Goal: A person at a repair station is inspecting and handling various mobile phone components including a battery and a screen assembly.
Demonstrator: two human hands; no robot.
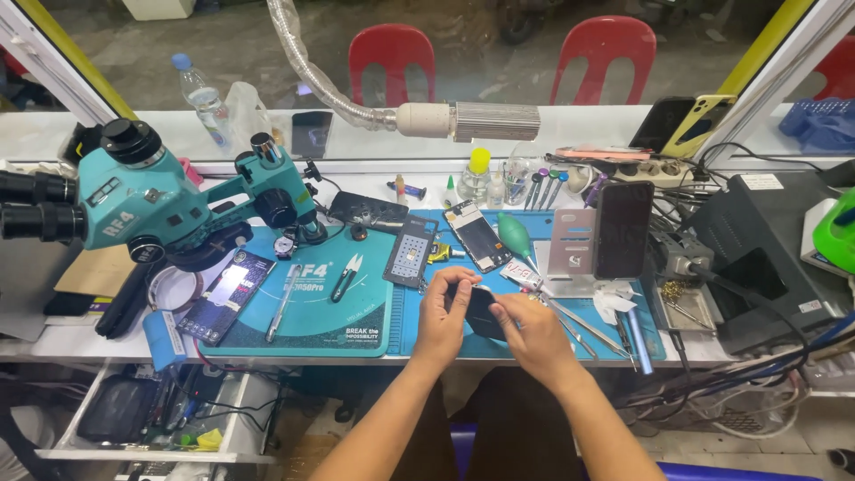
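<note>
Both of my hands meet over the near edge of a blue work mat (419, 334) and hold a small dark phone part (482, 313) between them. My left hand (443, 316) grips its left side with the fingers curled over the top. My right hand (527, 328) pinches its right edge with thumb and fingers. An opened phone (477, 235) with its insides showing lies further back on the mat, next to a dark perforated plate (411, 253).
A teal microscope (156, 205) stands at the left over a teal mat (312, 307) with small cutters (346, 277) and a dark phone (225, 296). Tweezers (583, 325) lie right of my hands. A phone leans on a metal stand (621, 229). An open drawer (151, 414) sits below left.
</note>
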